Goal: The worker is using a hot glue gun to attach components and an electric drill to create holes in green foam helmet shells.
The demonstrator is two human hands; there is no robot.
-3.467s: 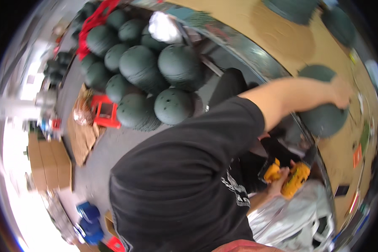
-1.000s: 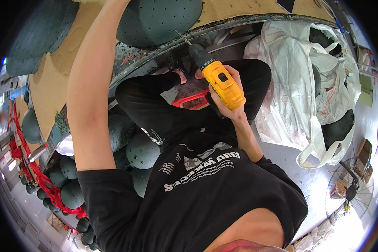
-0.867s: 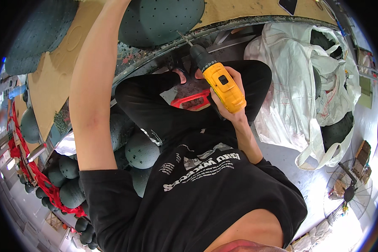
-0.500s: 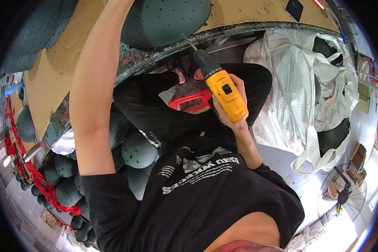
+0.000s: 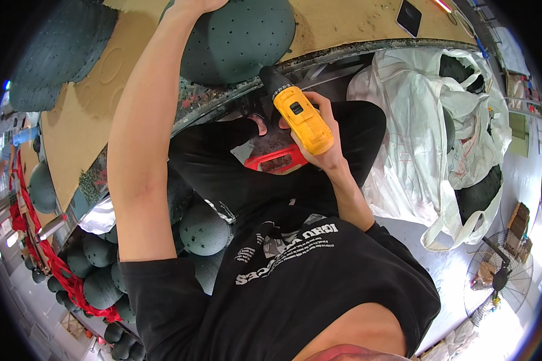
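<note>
Table (image 5: 343, 27) is the biggest thing, brown on top with a dirty dark rim, and the dome (image 5: 241, 45) sits on it, close to the near edge. The worker (image 5: 343, 283) sits in front of the dome with knees bent. Right of the dome, off the table, slumps a white bag (image 5: 397, 150) with dark round things inside. The dome is dark green, with lots of little holes in rows. Just under its lower edge is a yellow drill (image 5: 304, 120), nose up at the rim. Its bit is hidden, so I can't tell if it's in the dome.

The right hand (image 5: 334, 143) is wrapped tight around the drill. The left hand (image 5: 206, 6) is on top of the dome, cut off by the view, so I can't tell how its fingers sit.

Making holes near the rim looks like the step now. I'd say it calls for a firm left hand and a straight push.

Below the dome is a red stool (image 5: 277, 161); up to its right lies a phone (image 5: 409, 18). White letters (image 5: 289, 240) cross the worker's chest. Marks (image 5: 281, 91) on the drill's collar are too small to read.
</note>
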